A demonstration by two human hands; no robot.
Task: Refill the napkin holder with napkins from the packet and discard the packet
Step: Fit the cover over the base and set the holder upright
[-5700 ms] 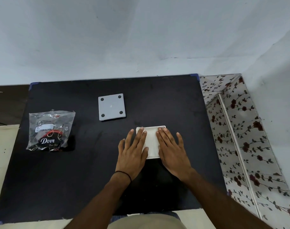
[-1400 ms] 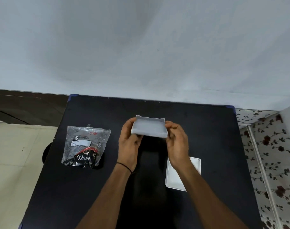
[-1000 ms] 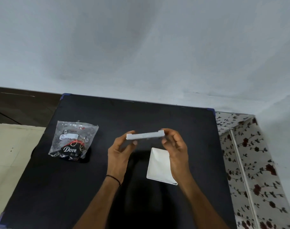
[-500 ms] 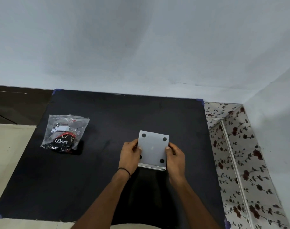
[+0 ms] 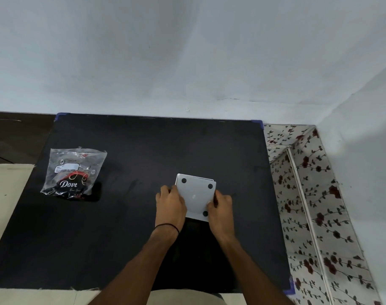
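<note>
- My left hand (image 5: pixel 170 200) and right hand (image 5: pixel 221 205) gripped the napkin holder (image 5: pixel 196 195) by its two sides, fingers (image 5: pixel 165 190) curled over its edges, its four-footed underside facing up.
- A thin white edge, probably the napkins, showed along the holder's far side; I judged the refill nearly done.
- The packet (image 5: pixel 74 172) lay well left of the holder, not yet discarded.
- The desk (image 5: pixel 143 150) offered bare room all around the holder; its right edge lay nearest.
</note>
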